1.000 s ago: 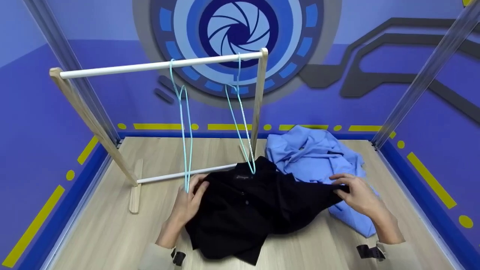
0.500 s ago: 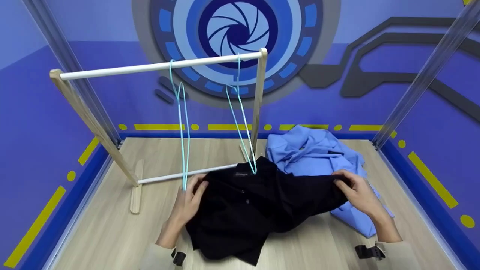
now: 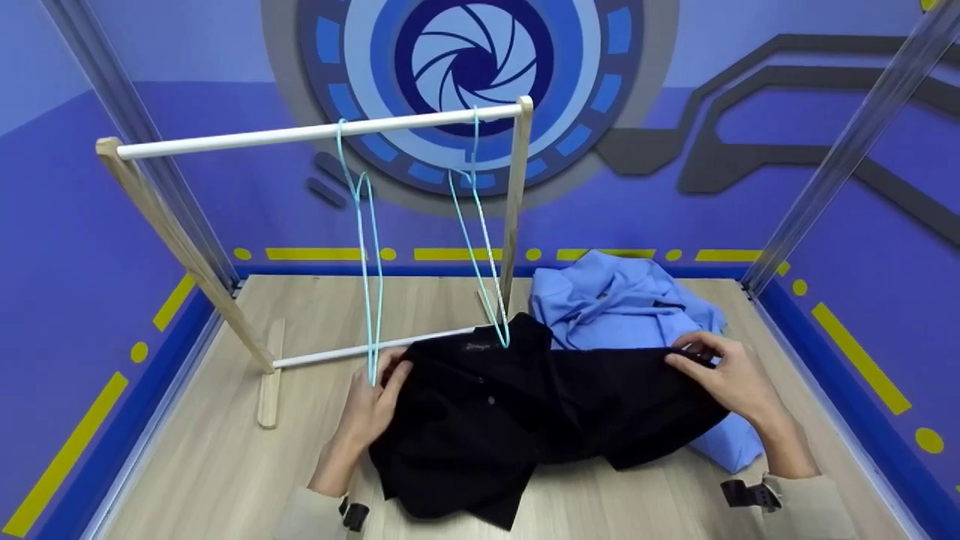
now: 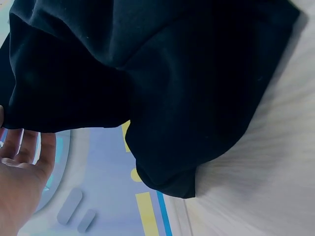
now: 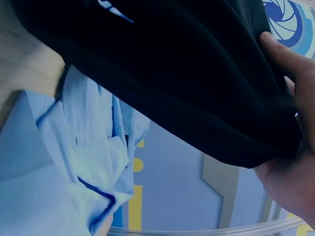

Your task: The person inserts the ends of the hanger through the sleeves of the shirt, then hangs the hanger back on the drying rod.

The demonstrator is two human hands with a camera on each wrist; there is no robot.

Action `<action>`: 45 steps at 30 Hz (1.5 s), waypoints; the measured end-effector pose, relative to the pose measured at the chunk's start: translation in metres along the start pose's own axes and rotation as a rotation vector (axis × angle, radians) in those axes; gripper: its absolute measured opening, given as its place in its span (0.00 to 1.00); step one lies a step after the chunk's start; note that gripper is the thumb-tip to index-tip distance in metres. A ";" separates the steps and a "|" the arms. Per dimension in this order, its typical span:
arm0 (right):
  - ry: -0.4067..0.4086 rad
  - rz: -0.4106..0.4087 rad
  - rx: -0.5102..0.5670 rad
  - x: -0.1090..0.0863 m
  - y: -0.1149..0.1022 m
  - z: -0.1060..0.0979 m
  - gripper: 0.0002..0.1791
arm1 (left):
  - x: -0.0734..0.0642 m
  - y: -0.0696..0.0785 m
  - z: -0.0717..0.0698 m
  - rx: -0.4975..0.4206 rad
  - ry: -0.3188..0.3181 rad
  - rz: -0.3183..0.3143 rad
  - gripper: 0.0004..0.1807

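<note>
A black buttoned shirt (image 3: 457, 442) spreads between my two hands, its collar toward the rack and one lower corner toward me. At its left edge my left hand (image 3: 367, 405) pinches the cloth; in the left wrist view the fingertips of that hand (image 4: 24, 177) go out of sight behind the fabric. My right hand (image 3: 739, 379) grips the end of the sleeve, raised and stretched to the right. Thumb and palm of this hand (image 5: 290, 182) close on the black cloth (image 5: 172, 73) in the right wrist view. A light-blue hanger (image 3: 371, 300) hangs just above my left hand.
A wooden rack with a white top bar (image 3: 262, 138) stands at the left. Another light-blue hanger (image 3: 487, 247) dangles over the shirt's collar. Behind the sleeve lies a crumpled blue shirt (image 3: 615, 300). Blue walls enclose the wooden table (image 3: 202, 450).
My right hand has lifted the sleeve's end and drawn it right, so the sleeve lies straighter and its lower edge shows. The left hand stays at the shirt's left edge.
</note>
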State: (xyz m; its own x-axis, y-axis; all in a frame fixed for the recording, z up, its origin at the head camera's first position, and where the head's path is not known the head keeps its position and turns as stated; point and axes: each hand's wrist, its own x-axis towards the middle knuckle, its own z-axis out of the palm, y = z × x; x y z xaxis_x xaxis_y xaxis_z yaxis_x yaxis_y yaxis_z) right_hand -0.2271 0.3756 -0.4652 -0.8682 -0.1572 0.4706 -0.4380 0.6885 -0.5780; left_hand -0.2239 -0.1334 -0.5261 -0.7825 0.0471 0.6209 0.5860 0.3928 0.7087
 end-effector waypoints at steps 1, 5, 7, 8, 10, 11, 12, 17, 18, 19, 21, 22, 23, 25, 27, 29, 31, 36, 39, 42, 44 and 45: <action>-0.008 0.002 -0.023 0.000 0.000 -0.001 0.07 | 0.000 0.000 0.000 0.002 0.002 0.003 0.08; -0.072 0.018 -0.080 -0.002 0.002 0.002 0.05 | 0.001 0.000 0.002 0.001 -0.003 0.019 0.08; -0.106 0.035 -0.084 -0.003 0.004 0.006 0.05 | 0.001 0.000 0.002 -0.009 -0.012 0.030 0.08; -0.122 0.040 -0.080 -0.004 0.004 0.008 0.05 | 0.002 0.000 0.002 -0.013 -0.018 0.033 0.07; -0.148 0.046 -0.076 -0.006 0.006 0.014 0.05 | 0.002 -0.001 0.003 -0.018 -0.028 0.035 0.07; -0.157 0.048 -0.073 -0.007 0.006 0.016 0.05 | 0.002 -0.001 0.003 -0.024 -0.035 0.032 0.07; -0.164 0.047 -0.073 -0.008 0.006 0.019 0.05 | 0.002 -0.001 0.003 -0.027 -0.043 0.030 0.07; -0.173 0.029 -0.071 -0.009 0.002 0.030 0.07 | 0.002 0.000 0.002 -0.039 -0.078 0.017 0.08; -0.167 0.015 -0.071 -0.008 0.000 0.032 0.07 | 0.002 0.001 0.002 -0.038 -0.081 0.015 0.09; -0.158 0.000 -0.068 -0.007 -0.001 0.034 0.06 | 0.002 0.001 0.002 -0.037 -0.084 0.013 0.09; -0.139 -0.032 -0.060 -0.006 -0.002 0.039 0.05 | 0.002 0.001 0.002 -0.033 -0.084 0.015 0.09; -0.131 -0.049 -0.054 -0.005 -0.003 0.042 0.05 | 0.002 0.001 0.002 -0.034 -0.084 0.017 0.09; -0.124 -0.063 -0.046 -0.004 -0.004 0.045 0.05 | 0.002 0.001 0.002 -0.038 -0.085 0.020 0.09; -0.122 -0.089 -0.030 -0.002 -0.005 0.050 0.06 | 0.002 0.001 0.003 -0.050 -0.081 0.037 0.09; -0.131 -0.112 -0.007 0.000 -0.007 0.056 0.08 | 0.002 0.002 0.003 -0.065 -0.079 0.056 0.10; -0.145 -0.134 0.019 0.002 -0.009 0.062 0.11 | 0.003 0.004 0.004 -0.082 -0.076 0.066 0.10; -0.162 -0.164 0.052 0.004 -0.012 0.068 0.13 | 0.003 0.009 0.005 -0.099 -0.076 0.067 0.10; -0.199 -0.275 0.154 0.008 -0.019 0.085 0.19 | 0.003 0.025 0.005 -0.120 -0.082 0.067 0.09; -0.212 -0.333 0.187 0.011 -0.024 0.094 0.25 | 0.002 0.021 0.005 -0.124 -0.091 0.081 0.11; -0.232 -0.369 0.193 0.014 -0.028 0.100 0.28 | -0.001 0.009 0.006 -0.111 -0.110 0.081 0.12; -0.258 -0.379 0.185 0.016 -0.028 0.103 0.29 | -0.003 0.000 0.007 -0.096 -0.122 0.075 0.13; -0.274 -0.386 0.177 0.017 -0.028 0.105 0.29 | -0.003 0.000 0.006 -0.086 -0.125 0.077 0.13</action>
State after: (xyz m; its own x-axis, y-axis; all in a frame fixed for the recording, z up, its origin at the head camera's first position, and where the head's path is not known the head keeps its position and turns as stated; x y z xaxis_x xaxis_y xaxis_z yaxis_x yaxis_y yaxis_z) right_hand -0.2541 0.2793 -0.5104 -0.6543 -0.5730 0.4936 -0.7511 0.4167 -0.5120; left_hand -0.2228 -0.1280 -0.5293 -0.7517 0.1901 0.6315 0.6567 0.3034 0.6904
